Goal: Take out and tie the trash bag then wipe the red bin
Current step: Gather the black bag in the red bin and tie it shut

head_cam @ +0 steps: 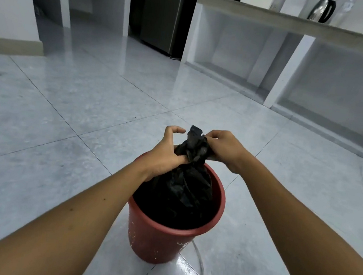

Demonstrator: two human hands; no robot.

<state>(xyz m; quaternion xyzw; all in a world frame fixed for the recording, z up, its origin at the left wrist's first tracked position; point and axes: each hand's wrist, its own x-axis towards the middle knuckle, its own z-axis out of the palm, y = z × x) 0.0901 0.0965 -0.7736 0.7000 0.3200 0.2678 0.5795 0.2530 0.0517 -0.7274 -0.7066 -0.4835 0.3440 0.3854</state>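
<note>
The trash bag (183,184), black and crumpled, sits inside the red bin (161,241) directly below your hands, with its gathered neck pulled up above the rim. Your left hand (164,156) is clenched around the neck from the left, lower fingers wrapped into the plastic, while the thumb and forefinger curl apart just above it. Your right hand (223,146) pinches the top of the bunched plastic from the right, fingers closed on it; a small tuft sticks up between your two hands. Whether a knot has formed there is hard to tell, as the folds are too dark. The bin stands upright on the pale tiled floor (86,112), which is glossy, perhaps wet, below your right forearm.
</note>
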